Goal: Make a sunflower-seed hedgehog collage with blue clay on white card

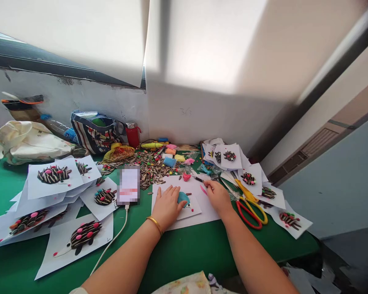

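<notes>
My left hand (167, 206) lies flat with its fingers stretched out, on the left side of a small white card (188, 211). A flattened blue clay shape (183, 199) shows beside its thumb, with small red and dark dots near it. My right hand (217, 198) is closed in a pinch to the right of the card. By its fingertips are a thin dark pen-like tool (198, 179) and a pink strip (203, 189); which of them it grips, I cannot tell. Under the card is a larger white sheet (210, 212). Red clay (186, 177) sits at its top edge.
Sunflower seeds (149, 167) are heaped behind my left hand, near clay lumps (169, 162). A phone (128, 185) with a cable stands at left. Stacked cards with seed hedgehogs (55, 175) lie left, more cards (274, 194) right. Red-and-yellow scissors (251, 212) lie beside my right forearm.
</notes>
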The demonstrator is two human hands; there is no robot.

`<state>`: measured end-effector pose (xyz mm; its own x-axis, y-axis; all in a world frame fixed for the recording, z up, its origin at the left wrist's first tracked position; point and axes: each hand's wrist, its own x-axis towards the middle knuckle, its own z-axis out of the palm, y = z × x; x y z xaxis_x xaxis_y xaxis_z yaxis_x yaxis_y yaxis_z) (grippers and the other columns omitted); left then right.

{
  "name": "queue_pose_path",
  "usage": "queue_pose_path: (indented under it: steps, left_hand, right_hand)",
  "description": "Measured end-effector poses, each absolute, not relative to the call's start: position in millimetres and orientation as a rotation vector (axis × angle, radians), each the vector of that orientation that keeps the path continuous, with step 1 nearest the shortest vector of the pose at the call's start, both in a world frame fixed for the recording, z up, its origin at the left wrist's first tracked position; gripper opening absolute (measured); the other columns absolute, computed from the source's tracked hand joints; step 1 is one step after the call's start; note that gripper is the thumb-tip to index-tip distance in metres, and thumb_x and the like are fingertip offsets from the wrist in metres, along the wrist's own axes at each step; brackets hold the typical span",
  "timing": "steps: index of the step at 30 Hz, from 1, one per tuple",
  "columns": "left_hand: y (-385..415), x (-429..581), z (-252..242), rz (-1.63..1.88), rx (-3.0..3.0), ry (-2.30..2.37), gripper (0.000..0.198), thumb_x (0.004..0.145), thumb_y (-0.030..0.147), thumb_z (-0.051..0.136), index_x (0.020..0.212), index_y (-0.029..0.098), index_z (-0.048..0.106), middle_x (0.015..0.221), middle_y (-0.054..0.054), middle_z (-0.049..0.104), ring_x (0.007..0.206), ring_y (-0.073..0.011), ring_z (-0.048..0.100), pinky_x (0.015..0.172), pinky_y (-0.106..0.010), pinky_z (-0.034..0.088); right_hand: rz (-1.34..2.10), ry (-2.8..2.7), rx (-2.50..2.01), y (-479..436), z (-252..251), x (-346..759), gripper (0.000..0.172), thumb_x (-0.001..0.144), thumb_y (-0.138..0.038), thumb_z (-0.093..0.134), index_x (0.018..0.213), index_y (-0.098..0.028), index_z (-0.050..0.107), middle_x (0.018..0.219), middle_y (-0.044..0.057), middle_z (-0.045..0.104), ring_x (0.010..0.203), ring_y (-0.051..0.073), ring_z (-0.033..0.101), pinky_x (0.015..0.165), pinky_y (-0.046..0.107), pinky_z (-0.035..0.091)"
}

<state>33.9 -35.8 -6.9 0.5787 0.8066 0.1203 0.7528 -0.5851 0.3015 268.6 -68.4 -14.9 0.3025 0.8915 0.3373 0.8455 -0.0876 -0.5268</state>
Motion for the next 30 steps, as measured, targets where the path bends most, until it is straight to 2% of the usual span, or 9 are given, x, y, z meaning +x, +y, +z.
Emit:
queue_pose_path:
  steps: [4,9,15,19,24,30]
  left_hand:
    - [-35.1,34.0,-6.8,0.355,2.602,1.313,0.054,0.096,0.048,0.042,0.141,0.02,0.043,0.145,-0.012,0.05,0.141,-0.029,0.036,0.117,-0.062,0.015]
    - [-35.3,34.2,-6.3,0.36,2.608,1.318,0.054,0.095,0.048,0.043,0.141,0.019,0.043,0.144,-0.012,0.05,0.14,-0.0286,0.037,0.117,-0.062,0.016]
    - [-35.5,34.9,-5.8,0.34,2.615,1.328,0.054,0.096,0.048,0.042,0.141,0.019,0.043,0.145,-0.013,0.049,0.14,-0.0294,0.037,0.116,-0.062,0.016]
    - [-35.7,34.8,-6.1,0.347,2.61,1.325,0.054,0.095,0.048,0.042,0.141,0.02,0.043,0.145,-0.012,0.05,0.14,-0.0293,0.037,0.116,-0.062,0.016]
    - [-35.9,35.1,-6.5,0.37,2.597,1.322,0.054,0.095,0.048,0.044,0.141,0.019,0.044,0.145,-0.012,0.05,0.14,-0.0285,0.037,0.116,-0.062,0.016]
    - [-35.3,35.1,-10.9,0.392,2.605,1.315,0.054,0.095,0.049,0.044,0.141,0.02,0.044,0.146,-0.012,0.049,0.141,-0.0282,0.036,0.117,-0.062,0.015]
  right_hand:
    - [0.098,-1.453,-2.039,-71.0,-3.0,278.9,0.034,0.09,-0.019,0.038,0.109,-0.019,0.067,0.11,0.005,0.068,0.1,0.018,0.061,0.084,0.028,0.045]
    - [0.012,-1.791,-2.322,-71.4,3.8,264.2,0.02,0.091,-0.03,0.051,0.094,-0.019,0.068,0.099,0.008,0.068,0.087,0.02,0.062,0.072,0.027,0.042]
    - [-0.124,-1.969,-2.49,-62.7,5.3,248.0,0.019,0.088,-0.014,0.05,0.1,-0.012,0.065,0.102,0.016,0.066,0.091,0.025,0.064,0.073,0.031,0.041]
    - [-0.134,-1.975,-2.453,-63.6,7.8,243.0,0.017,0.089,-0.016,0.051,0.1,-0.013,0.063,0.104,0.015,0.067,0.095,0.025,0.063,0.072,0.03,0.041]
    - [0.03,-1.883,-2.266,-76.7,8.0,230.9,0.02,0.098,-0.027,0.043,0.104,-0.02,0.06,0.087,0.005,0.069,0.077,0.018,0.063,0.065,0.026,0.037]
    - [0.066,-1.92,-1.932,-87.7,-4.3,223.2,0.029,0.099,-0.026,0.039,0.111,-0.024,0.066,0.097,0.005,0.068,0.091,0.016,0.061,0.077,0.024,0.04]
